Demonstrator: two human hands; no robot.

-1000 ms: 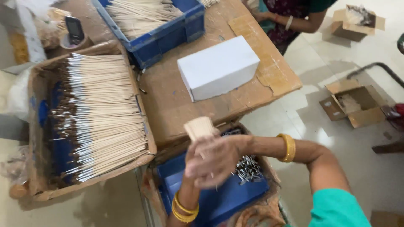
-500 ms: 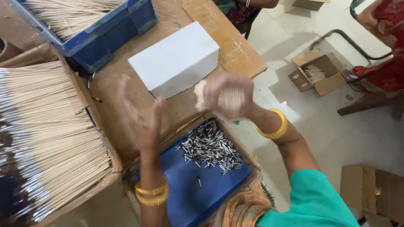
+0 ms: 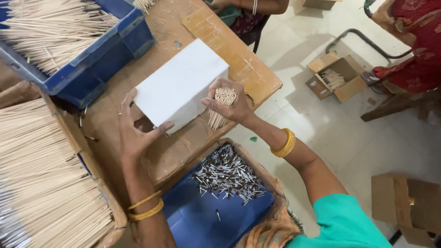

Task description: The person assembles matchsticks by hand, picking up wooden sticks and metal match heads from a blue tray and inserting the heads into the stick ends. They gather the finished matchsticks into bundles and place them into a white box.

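Nearest the camera, a blue tray (image 3: 202,220) on the lap holds a heap of small grey metal pieces (image 3: 227,174), and beside it a cardboard box (image 3: 103,225) is packed with thin pale sticks (image 3: 41,183). Above these, the left hand (image 3: 135,131) is spread open, fingers and thumb touching the near corner of a white box (image 3: 181,89) on the wooden tabletop (image 3: 183,147), while the right hand (image 3: 229,108) is closed around an upright bundle of short sticks (image 3: 223,103) just beside the box's right end. Farther back a blue crate (image 3: 105,50) of long sticks sits on the tabletop, and a small open carton (image 3: 335,78) lies on the tiled floor (image 3: 358,142).
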